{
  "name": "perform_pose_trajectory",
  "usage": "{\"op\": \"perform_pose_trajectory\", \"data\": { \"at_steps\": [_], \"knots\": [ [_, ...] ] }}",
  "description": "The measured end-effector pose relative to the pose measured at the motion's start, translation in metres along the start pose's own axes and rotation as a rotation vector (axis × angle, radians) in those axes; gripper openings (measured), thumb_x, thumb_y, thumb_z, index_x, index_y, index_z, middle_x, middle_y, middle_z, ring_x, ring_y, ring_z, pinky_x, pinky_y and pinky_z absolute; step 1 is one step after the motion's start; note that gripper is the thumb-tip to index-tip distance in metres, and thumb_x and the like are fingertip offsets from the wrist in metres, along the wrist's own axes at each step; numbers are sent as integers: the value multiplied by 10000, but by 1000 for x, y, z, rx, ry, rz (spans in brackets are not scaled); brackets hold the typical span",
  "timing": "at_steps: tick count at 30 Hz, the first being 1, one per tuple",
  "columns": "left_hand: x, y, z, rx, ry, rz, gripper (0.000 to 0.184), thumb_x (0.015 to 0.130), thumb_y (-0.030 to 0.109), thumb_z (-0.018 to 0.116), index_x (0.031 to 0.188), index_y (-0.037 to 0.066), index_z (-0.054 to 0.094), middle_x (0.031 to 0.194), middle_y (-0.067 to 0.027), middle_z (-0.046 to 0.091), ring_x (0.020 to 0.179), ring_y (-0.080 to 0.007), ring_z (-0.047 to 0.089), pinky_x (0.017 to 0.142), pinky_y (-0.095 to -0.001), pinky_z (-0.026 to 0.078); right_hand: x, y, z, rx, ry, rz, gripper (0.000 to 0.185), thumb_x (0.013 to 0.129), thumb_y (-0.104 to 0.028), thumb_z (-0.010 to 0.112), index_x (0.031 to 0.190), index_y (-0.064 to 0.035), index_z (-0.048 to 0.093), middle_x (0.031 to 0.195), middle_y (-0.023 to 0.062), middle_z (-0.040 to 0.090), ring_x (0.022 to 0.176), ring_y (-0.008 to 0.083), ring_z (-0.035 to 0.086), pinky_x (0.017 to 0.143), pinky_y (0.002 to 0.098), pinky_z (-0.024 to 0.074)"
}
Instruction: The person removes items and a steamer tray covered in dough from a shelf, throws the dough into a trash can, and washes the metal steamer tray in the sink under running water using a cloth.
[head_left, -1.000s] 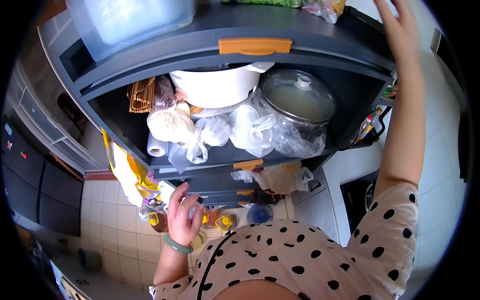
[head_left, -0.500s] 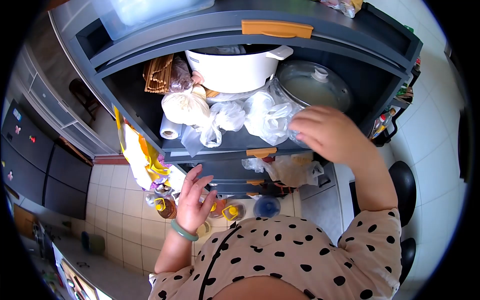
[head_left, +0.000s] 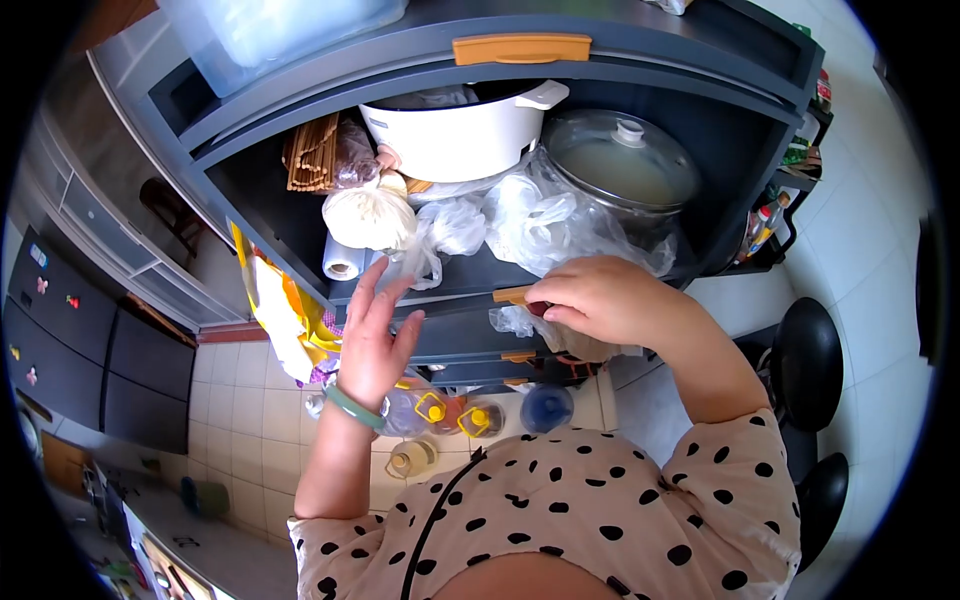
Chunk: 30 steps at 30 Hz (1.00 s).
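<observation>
My right hand (head_left: 600,305) is at the orange handle (head_left: 512,295) on the front edge below the open compartment, fingers bent together; what they grip is partly hidden. A plastic bag (head_left: 513,320) hangs just under it. My left hand (head_left: 375,345), with a green bangle, has its fingers spread and holds nothing, in front of the cabinet near a white roll (head_left: 343,258). Inside the compartment sit a white pot (head_left: 450,143), a lidded glass-top pan (head_left: 620,165), a white bundle (head_left: 368,215), clear plastic bags (head_left: 530,220) and a bamboo mat (head_left: 312,153).
A translucent bin (head_left: 285,30) rests on the cabinet top. Oil bottles (head_left: 480,418) and a blue-topped container (head_left: 546,407) stand on the tiled floor. A yellow and white bag (head_left: 275,310) hangs at the left. Black pans (head_left: 808,360) are at the right.
My right hand came down from the upper right, past the lidded pan, to the lower orange handle. My left hand moved up slightly towards the cabinet, fingers still apart.
</observation>
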<state>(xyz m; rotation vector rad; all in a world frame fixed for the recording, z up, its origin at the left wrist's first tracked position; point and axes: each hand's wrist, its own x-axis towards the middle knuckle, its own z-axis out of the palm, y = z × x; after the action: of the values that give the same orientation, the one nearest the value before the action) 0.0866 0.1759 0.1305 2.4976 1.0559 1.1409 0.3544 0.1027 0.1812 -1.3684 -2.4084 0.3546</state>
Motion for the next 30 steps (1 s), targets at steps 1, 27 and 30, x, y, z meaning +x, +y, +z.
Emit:
{"op": "perform_pose_trajectory", "data": {
  "at_steps": [1, 27, 30],
  "knots": [
    [5, 3, -1, 15, -8, 20, 395, 694, -9, 633, 1068, 66, 533, 1249, -146, 421, 1101, -319, 464, 888, -342, 401, -2, 0, 3, 8, 6, 19, 182, 797, -154, 553, 954, -68, 584, 879, 96, 603, 818, 269, 562, 695, 347, 445],
    [92, 29, 35, 138, 119, 311, 452, 699, 42, 627, 1132, 53, 497, 1265, -196, 382, 1176, -389, 359, 972, -426, 311, -110, 9, 45, 215, 151, 449, 248, 786, -143, 582, 1021, -68, 564, 945, 113, 594, 861, 272, 561, 721, 332, 443],
    [123, 26, 31, 194, 279, 341, 535, 694, 69, 647, 1188, 74, 444, 1263, -193, 382, 1195, -394, 331, 976, -455, 293, -115, 5, 42, 301, 153, 503, 245, 781, -130, 584, 1014, -55, 568, 930, 117, 600, 858, 277, 563, 725, 333, 447]
  ]
}}
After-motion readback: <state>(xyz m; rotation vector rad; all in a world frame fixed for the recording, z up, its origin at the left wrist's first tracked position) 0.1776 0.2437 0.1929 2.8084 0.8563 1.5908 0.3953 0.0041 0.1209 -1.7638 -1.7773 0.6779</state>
